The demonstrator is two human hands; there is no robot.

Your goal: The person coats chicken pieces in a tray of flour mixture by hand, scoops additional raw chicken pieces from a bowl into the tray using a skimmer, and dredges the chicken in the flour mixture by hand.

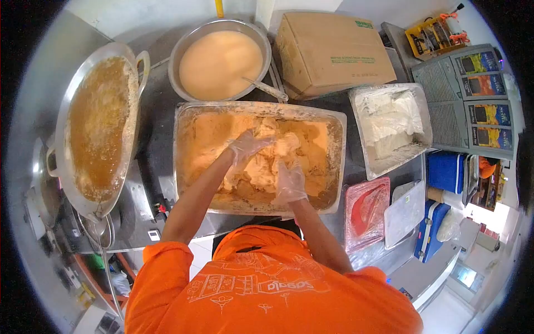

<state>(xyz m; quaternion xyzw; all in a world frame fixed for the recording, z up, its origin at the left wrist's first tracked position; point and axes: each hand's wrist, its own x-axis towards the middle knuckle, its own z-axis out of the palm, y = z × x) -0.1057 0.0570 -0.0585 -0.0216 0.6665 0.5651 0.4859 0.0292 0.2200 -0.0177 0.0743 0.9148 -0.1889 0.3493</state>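
A large metal tray [183, 111] holds orange-tinted flour with several thickly coated lumps [261, 172] in its middle, possibly pieces of meat. My left hand [250, 146], in a clear plastic glove, lies over the lumps with its fingers stretched to the right, touching the coating. Just below and to the right, my gloved right hand [290, 183] points up the tray, thumb and fingers around the lower end of a floured piece [287, 145]. Flour partly hides the fingertips of both hands.
Left stands a wide pan of bubbling oil [97, 128]. Behind the tray are a bowl of pale orange liquid [219, 64] with a utensil handle [270, 90] and a cardboard box [336, 55]. Right are a white-flour tray [392, 119], a wrapped red tray [367, 211] and a white lid [404, 214].
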